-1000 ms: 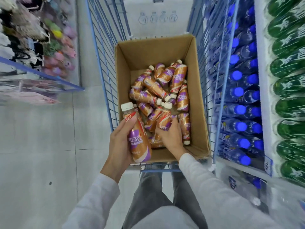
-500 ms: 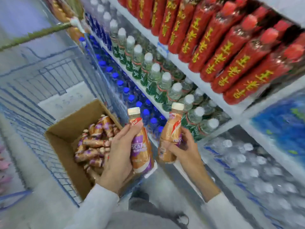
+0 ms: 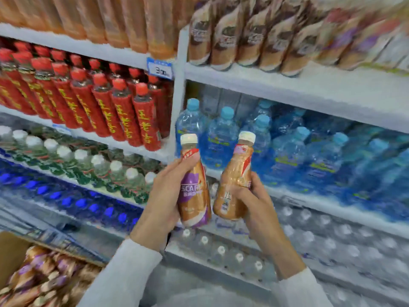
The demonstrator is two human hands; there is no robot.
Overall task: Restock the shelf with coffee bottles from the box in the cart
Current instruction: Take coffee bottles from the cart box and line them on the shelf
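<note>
Holding one coffee bottle upright in each fist, the left hand (image 3: 163,196) clamps the purple-labelled bottle (image 3: 193,185) and the right hand (image 3: 254,202) the tan bottle (image 3: 234,182). Matching coffee stock (image 3: 254,34) stands at upper right of frame, nearer the right hand.

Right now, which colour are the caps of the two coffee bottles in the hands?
Both caps are white, or off-white: left bottle's cap, right bottle's cap. Head view.

head view, close, facing shelf (image 3: 287,85)
</note>
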